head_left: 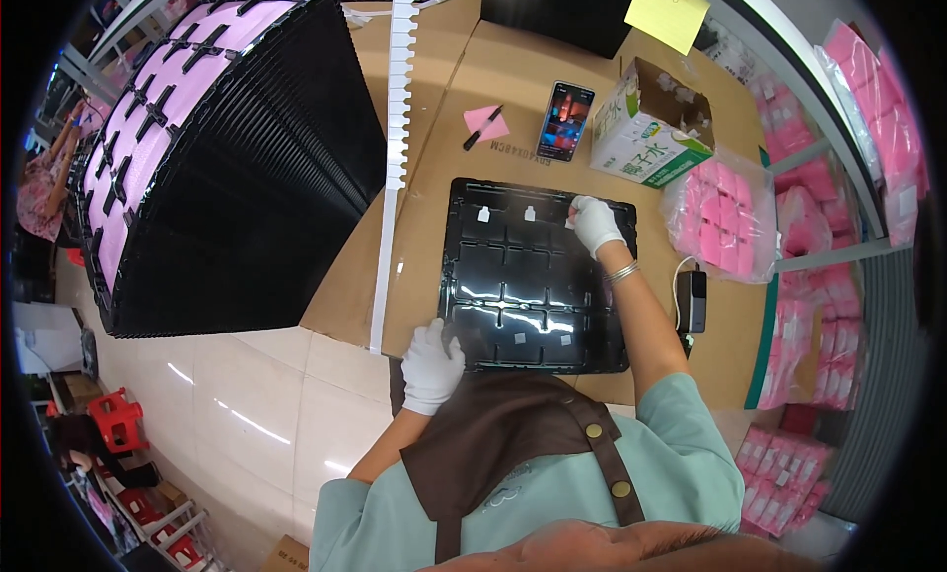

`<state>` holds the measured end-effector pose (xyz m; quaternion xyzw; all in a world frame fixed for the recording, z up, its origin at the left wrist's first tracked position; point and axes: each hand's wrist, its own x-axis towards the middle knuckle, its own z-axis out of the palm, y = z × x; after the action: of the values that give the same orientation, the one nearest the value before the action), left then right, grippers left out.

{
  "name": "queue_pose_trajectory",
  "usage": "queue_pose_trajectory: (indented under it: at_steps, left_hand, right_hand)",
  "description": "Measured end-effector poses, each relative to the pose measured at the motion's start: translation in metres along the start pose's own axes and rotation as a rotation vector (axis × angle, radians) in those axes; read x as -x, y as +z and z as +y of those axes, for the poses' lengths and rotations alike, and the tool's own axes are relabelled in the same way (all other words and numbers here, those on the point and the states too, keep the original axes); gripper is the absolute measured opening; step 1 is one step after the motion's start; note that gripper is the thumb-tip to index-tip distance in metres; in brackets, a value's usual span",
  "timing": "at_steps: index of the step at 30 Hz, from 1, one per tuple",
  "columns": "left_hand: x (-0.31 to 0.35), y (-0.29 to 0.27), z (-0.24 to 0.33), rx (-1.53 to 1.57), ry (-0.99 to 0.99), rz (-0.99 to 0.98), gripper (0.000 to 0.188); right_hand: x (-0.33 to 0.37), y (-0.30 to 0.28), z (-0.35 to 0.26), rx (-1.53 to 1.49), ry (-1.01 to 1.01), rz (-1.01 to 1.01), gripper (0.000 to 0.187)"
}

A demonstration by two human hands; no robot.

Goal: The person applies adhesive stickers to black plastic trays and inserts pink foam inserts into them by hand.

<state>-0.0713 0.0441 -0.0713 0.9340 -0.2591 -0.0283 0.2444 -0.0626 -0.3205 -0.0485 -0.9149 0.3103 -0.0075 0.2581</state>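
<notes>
A shiny black plastic tray point(552, 276) with shallow compartments lies on the cardboard-covered table before me. Two small white tags point(483, 214) sit in its far row, and two small pale squares point(520, 339) show in its near row. My right hand point(595, 225), in a white glove, is closed in a pinch over the tray's far right part, with a bit of a white tag at its fingertips. At the tray's near left corner is my left hand point(432, 367), also gloved, its thumb and fingers apart, beside the edge.
A tall stack of black trays with pink sheets point(256, 158) stands left, past a white notched strip point(390, 178). Behind the tray lie a pen point(483, 127) on pink paper, a phone point(566, 121) and an open carton point(651, 128). Bagged pink pieces point(720, 212) and a black power bank point(692, 301) lie right.
</notes>
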Motion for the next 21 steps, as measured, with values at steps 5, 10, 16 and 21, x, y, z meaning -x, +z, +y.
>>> queue_pose_trajectory:
  at_steps: [5,10,16,21]
  left_hand:
    - [-0.002,-0.001,0.003,0.019,0.024,0.025,0.043]
    - [-0.001,0.000,0.000,0.006,0.014,0.014,0.042]
    - [-0.001,-0.002,0.001,0.012,0.001,0.012,0.042]
    - [-0.002,0.000,-0.002,0.016,0.025,-0.001,0.041]
  right_hand:
    - [0.000,0.015,0.018,0.124,-0.091,0.112,0.007]
    - [0.011,0.008,0.017,-0.235,-0.015,0.084,0.010]
    - [-0.004,0.020,-0.049,-0.039,-0.112,0.042,0.007]
    - [-0.019,0.030,-0.049,0.226,-0.154,-0.043,0.003]
